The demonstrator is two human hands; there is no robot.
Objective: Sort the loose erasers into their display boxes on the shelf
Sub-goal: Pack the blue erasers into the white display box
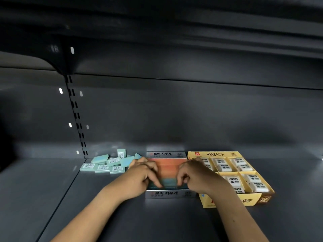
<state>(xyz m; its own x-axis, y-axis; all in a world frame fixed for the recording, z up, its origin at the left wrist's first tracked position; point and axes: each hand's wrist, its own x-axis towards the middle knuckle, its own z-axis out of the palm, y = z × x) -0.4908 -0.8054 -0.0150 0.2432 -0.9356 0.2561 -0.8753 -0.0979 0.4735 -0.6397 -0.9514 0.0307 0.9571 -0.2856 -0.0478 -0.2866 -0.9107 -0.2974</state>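
Observation:
A grey display box (167,193) with Korean lettering stands mid-shelf, filled with rows of orange erasers (167,165) and teal ones at its front. Both hands reach into it. My left hand (143,173) has its fingertips down on the front teal row. My right hand (191,175) mirrors it, fingers curled down at the same row. Whether either hand holds an eraser is hidden by the fingers. Left of the box lies a heap of loose mint-green erasers (108,164) with barcode stickers.
A yellow display box (232,200) with several compartments of wrapped white erasers stands right of the grey box, touching it. The dark grey shelf (157,220) runs wide, with a slotted upright (76,117) at the back left and another shelf overhead.

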